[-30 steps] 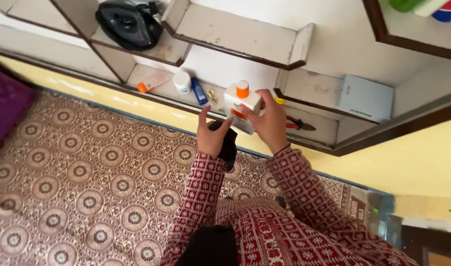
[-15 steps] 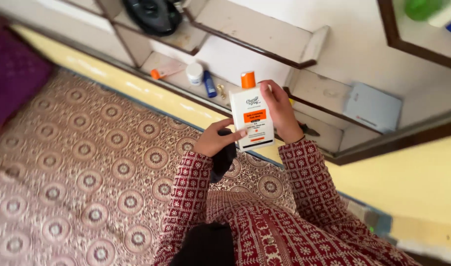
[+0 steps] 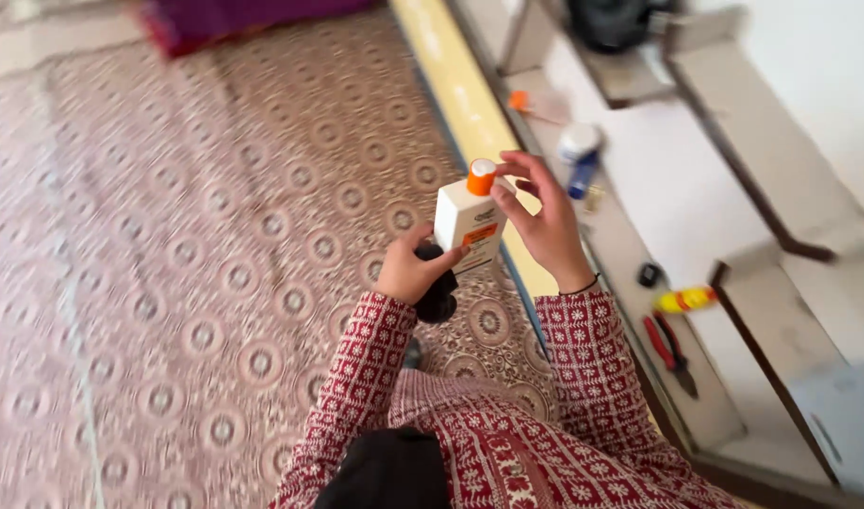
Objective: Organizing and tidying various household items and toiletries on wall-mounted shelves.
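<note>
A white bottle (image 3: 466, 222) with an orange cap (image 3: 481, 176) and an orange label is held upright between both hands, over a patterned bed cover. My left hand (image 3: 410, 270) grips its lower part and also clutches a black cloth (image 3: 438, 294) that hangs below the fist. My right hand (image 3: 540, 219) rests against the bottle's right side, fingers curled around the cap. Both sleeves are red with a white print.
A recessed shelf (image 3: 630, 245) runs along the right with a white jar (image 3: 579, 143), a blue tube (image 3: 582, 175), an orange-capped tube (image 3: 531, 105), a yellow item (image 3: 684, 300), red pliers (image 3: 669, 349) and a pale box (image 3: 847, 424). A black iron (image 3: 613, 21) sits higher up. A purple cushion (image 3: 234, 17) lies far.
The bottle has come away from the shelf toward me and tilted more end-on. My right fingers shifted up to the cap. The view swung left, blurring the bed cover.
</note>
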